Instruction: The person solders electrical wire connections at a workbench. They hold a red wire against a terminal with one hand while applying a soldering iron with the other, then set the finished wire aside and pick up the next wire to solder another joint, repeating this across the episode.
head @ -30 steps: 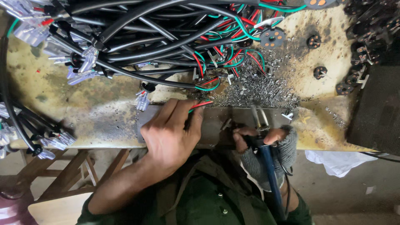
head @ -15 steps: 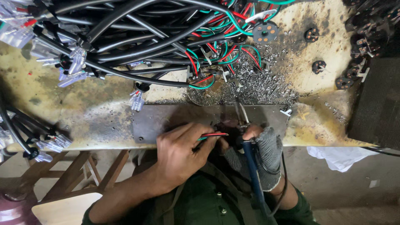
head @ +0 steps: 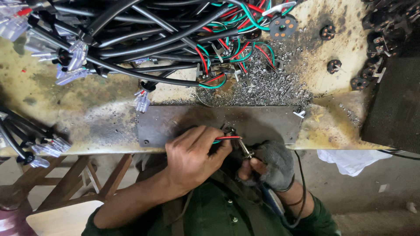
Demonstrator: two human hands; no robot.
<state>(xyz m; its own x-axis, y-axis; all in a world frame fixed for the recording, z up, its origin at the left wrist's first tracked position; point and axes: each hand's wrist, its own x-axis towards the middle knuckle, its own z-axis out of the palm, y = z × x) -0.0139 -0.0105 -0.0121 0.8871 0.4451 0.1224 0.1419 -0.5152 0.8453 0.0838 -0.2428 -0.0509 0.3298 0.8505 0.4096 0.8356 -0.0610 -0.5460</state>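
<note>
My left hand (head: 194,155) pinches thin red and green wires (head: 228,138) at the near edge of a dark metal plate (head: 262,122) on the stained workbench. My right hand (head: 269,166), in a grey fingerless glove, grips a soldering iron (head: 245,150) whose metal tip points up-left and meets the wire ends and a small metal part (head: 229,130) on the plate.
A thick tangle of black cables with red and green leads (head: 175,39) covers the bench's far side, ending in clear plastic connectors (head: 72,61). Metal scraps (head: 258,85) lie behind the plate. Black round sockets (head: 334,65) sit at the right. A wooden frame (head: 78,183) stands below left.
My left hand slid from the plate's left part toward the near edge with the red and green wires. My right hand brought the soldering iron in until its tip met them.
</note>
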